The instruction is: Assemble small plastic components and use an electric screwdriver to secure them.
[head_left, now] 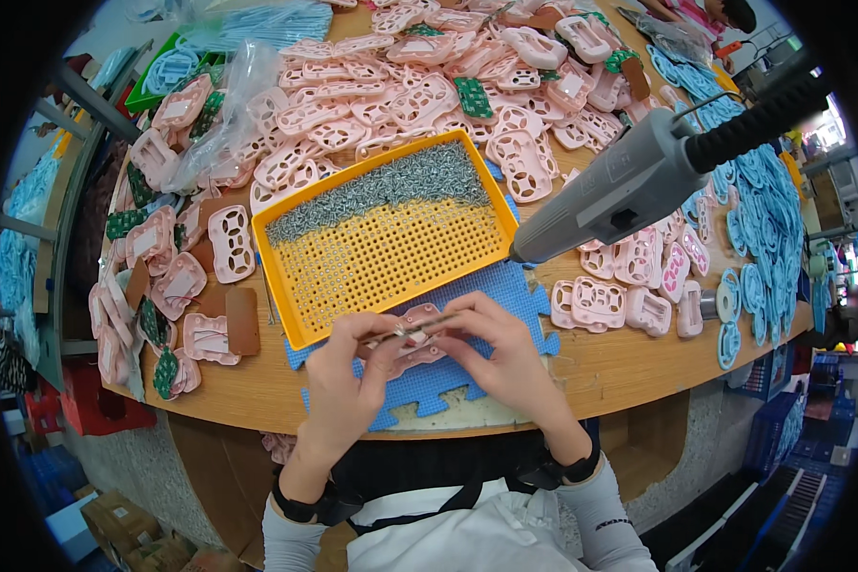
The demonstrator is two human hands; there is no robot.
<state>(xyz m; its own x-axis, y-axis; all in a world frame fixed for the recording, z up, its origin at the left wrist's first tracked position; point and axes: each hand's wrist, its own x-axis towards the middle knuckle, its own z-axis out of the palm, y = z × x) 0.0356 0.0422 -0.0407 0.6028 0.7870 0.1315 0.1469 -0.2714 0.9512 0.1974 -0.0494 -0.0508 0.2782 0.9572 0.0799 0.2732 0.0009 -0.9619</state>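
Both hands meet over the blue foam mat at the table's front. My left hand and my right hand pinch a thin, flat brownish piece from either side, seen nearly edge-on; a circuit board or a card, I cannot tell which. Just beneath it, partly covered by my fingers, lies a pink plastic shell on the mat. Beyond the hands stands a yellow perforated tray with small silver screws heaped along its far side.
A grey electric screwdriver slants in from the right, its tip beside the tray. Pink shells pile up at the back, with green circuit boards among them. More shells lie left; light-blue plastic parts heap up right.
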